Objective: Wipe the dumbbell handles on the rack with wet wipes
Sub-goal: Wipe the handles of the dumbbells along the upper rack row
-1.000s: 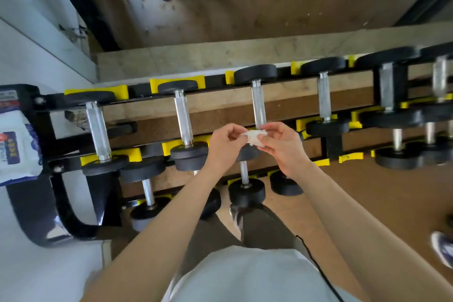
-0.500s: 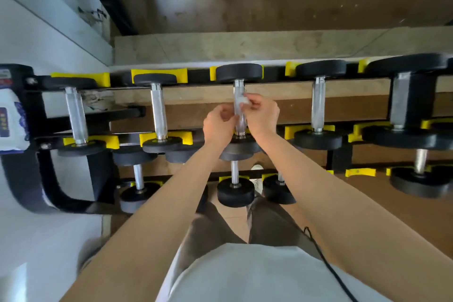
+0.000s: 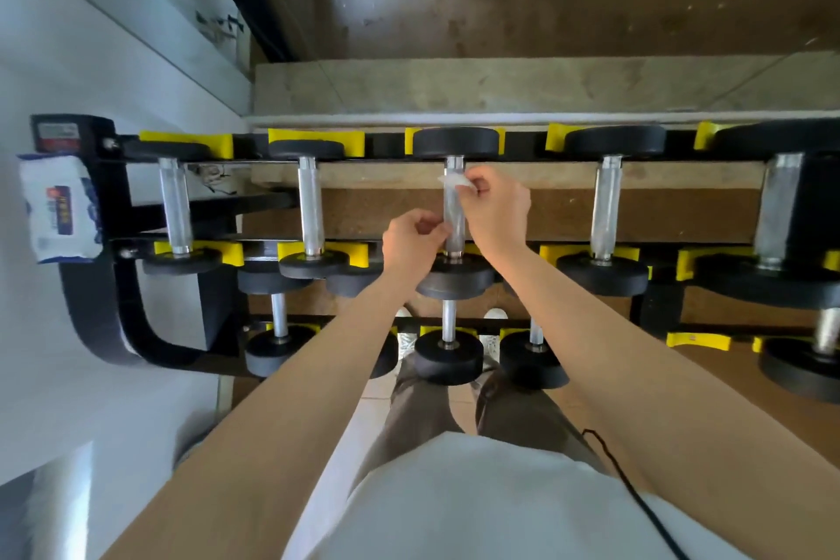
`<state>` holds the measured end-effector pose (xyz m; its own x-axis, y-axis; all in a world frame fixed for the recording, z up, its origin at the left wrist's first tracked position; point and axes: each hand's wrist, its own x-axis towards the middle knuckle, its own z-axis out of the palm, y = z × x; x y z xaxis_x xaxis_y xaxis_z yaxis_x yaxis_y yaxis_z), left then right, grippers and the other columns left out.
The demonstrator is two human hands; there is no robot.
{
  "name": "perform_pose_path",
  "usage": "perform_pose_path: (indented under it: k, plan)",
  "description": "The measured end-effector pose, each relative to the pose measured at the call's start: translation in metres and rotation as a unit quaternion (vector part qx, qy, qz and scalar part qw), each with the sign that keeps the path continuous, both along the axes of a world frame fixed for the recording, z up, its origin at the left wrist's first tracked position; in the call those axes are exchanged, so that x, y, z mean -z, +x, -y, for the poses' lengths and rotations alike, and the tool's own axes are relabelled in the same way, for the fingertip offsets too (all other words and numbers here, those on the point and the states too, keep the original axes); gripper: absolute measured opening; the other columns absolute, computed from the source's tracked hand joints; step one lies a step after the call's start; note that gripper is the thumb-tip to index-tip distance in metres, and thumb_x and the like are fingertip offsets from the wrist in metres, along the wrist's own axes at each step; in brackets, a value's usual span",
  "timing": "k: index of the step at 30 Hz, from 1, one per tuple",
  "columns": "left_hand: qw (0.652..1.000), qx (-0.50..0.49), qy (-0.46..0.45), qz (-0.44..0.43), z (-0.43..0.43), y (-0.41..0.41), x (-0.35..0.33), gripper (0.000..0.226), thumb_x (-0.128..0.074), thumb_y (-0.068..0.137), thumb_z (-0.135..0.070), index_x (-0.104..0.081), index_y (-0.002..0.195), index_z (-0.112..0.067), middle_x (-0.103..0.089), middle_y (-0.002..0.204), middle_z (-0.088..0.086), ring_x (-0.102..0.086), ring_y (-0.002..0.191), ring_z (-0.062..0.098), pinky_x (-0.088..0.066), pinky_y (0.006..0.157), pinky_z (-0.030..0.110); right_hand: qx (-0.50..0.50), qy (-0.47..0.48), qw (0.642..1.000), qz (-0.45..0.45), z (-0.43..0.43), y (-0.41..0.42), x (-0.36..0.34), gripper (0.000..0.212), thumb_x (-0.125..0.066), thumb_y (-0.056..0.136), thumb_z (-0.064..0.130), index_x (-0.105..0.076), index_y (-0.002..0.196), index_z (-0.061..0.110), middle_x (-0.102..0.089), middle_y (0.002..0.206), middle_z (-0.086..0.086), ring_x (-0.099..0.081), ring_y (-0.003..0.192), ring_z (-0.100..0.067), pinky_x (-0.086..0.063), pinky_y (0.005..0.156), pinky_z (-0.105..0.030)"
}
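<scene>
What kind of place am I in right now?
Probably a gym's free-weight area: a tiered black rack with yellow cradles holds rows of dumbbells, bigger toward the right, and a pack of wet wipes sits on its end.

The left forearm and right forearm reached forward, bare. The right hand was farther out, its thumb and fingertips pinching a wipe. The left hand sat nearer, fingers curled, thumb against forefinger; what it held was unclear.
</scene>
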<state>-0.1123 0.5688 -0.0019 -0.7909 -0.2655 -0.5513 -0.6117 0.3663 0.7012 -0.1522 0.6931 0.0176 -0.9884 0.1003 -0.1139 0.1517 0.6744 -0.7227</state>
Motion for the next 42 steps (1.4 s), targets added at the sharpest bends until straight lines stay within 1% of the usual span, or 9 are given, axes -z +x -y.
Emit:
perform_pose_path:
  k: [5, 8, 12, 14, 21, 27, 33, 39, 42]
  plan:
    - [0.997, 0.04, -0.01, -0.058, 0.011, 0.007, -0.009, 0.022, -0.075, 0.088, -0.016, -0.071, 0.11, -0.018, -0.074, 0.097, -0.007, -0.069, 0.09, 0.007, -0.059, 0.088, 0.032, -0.096, 0.04, 0.995, -0.013, -0.004, 0.033, 0.015, 0.011, -0.076, 0.083, 0.006, -0.076, 0.094, 0.005, -0.07, 0.095, -0.009, -0.062, 0.082, -0.014, -0.035, 0.073, -0.005]
    - [0.982, 0.132, -0.007, -0.133, 0.017, 0.013, -0.011, 0.042, -0.078, 0.084, -0.01, -0.066, 0.123, -0.019, -0.068, 0.112, -0.004, -0.065, 0.099, 0.006, -0.055, 0.088, 0.021, -0.122, 0.036, 0.991, 0.037, -0.012, 0.05, 0.018, 0.013, -0.078, 0.082, 0.01, -0.078, 0.096, 0.009, -0.072, 0.093, -0.007, -0.064, 0.08, -0.017, -0.053, 0.076, -0.027]
    - [0.954, 0.257, -0.047, -0.146, 0.015, 0.007, -0.006, 0.036, -0.078, 0.085, -0.018, -0.071, 0.121, -0.021, -0.062, 0.114, 0.001, -0.062, 0.095, 0.012, -0.054, 0.086, 0.027, -0.106, -0.051, 0.987, 0.107, -0.019, 0.047, 0.008, 0.022, -0.074, 0.086, 0.01, -0.076, 0.108, 0.015, -0.075, 0.102, 0.002, -0.064, 0.087, -0.002, -0.049, 0.08, -0.011]
    - [0.95, 0.269, -0.07, -0.146, 0.015, -0.003, -0.006, 0.028, -0.077, 0.087, -0.021, -0.075, 0.115, -0.021, -0.066, 0.104, 0.001, -0.063, 0.087, 0.014, -0.054, 0.081, 0.03, -0.051, -0.118, 0.984, 0.121, -0.022, 0.044, 0.004, 0.024, -0.076, 0.085, 0.009, -0.072, 0.109, 0.014, -0.073, 0.102, 0.004, -0.067, 0.09, 0.0, -0.054, 0.082, -0.015]
    - [0.978, 0.096, -0.073, -0.168, 0.025, -0.04, -0.021, 0.011, -0.071, 0.094, -0.024, -0.075, 0.102, -0.018, -0.073, 0.096, -0.009, -0.063, 0.086, 0.002, -0.046, 0.078, 0.011, -0.012, -0.071, 0.986, 0.147, -0.009, 0.038, 0.012, 0.047, -0.079, 0.083, 0.015, -0.062, 0.126, 0.013, -0.07, 0.109, 0.003, -0.065, 0.095, -0.009, -0.052, 0.09, -0.025]
    - [0.985, 0.107, -0.071, -0.113, 0.01, -0.041, -0.01, 0.009, -0.07, 0.094, -0.025, -0.073, 0.098, -0.018, -0.07, 0.093, -0.007, -0.062, 0.087, 0.008, -0.04, 0.072, 0.013, -0.016, -0.062, 0.986, 0.155, -0.007, 0.036, 0.015, 0.044, -0.078, 0.084, 0.015, -0.06, 0.124, 0.014, -0.063, 0.097, 0.011, -0.059, 0.076, 0.003, -0.045, 0.072, -0.007]
    - [0.978, 0.201, -0.063, -0.006, 0.035, -0.006, 0.01, 0.011, -0.075, 0.089, -0.021, -0.07, 0.097, -0.014, -0.071, 0.09, -0.002, -0.068, 0.088, 0.016, -0.054, 0.083, 0.031, -0.015, -0.077, 0.983, 0.168, -0.006, 0.035, 0.016, 0.046, -0.077, 0.085, 0.012, -0.056, 0.125, 0.014, -0.064, 0.096, 0.008, -0.066, 0.081, -0.007, -0.055, 0.078, -0.022]
    - [0.997, 0.041, -0.021, -0.064, 0.023, -0.041, -0.005, 0.004, -0.067, 0.094, -0.021, -0.067, 0.098, -0.022, -0.07, 0.094, -0.004, -0.068, 0.091, 0.014, -0.058, 0.087, 0.037, -0.034, -0.079, 0.979, 0.187, -0.01, 0.03, 0.017, 0.044, -0.078, 0.084, 0.013, -0.055, 0.122, 0.014, -0.065, 0.098, 0.005, -0.067, 0.086, -0.011, -0.055, 0.079, -0.026]
    - [0.997, 0.059, -0.004, -0.058, 0.02, -0.057, -0.008, 0.005, -0.068, 0.094, -0.019, -0.068, 0.098, -0.022, -0.071, 0.094, -0.003, -0.069, 0.09, 0.015, -0.06, 0.086, 0.042, -0.037, -0.088, 0.976, 0.194, -0.012, 0.029, 0.017, 0.042, -0.078, 0.084, 0.012, -0.055, 0.12, 0.014, -0.065, 0.097, 0.005, -0.066, 0.086, -0.01, -0.053, 0.077, -0.022]
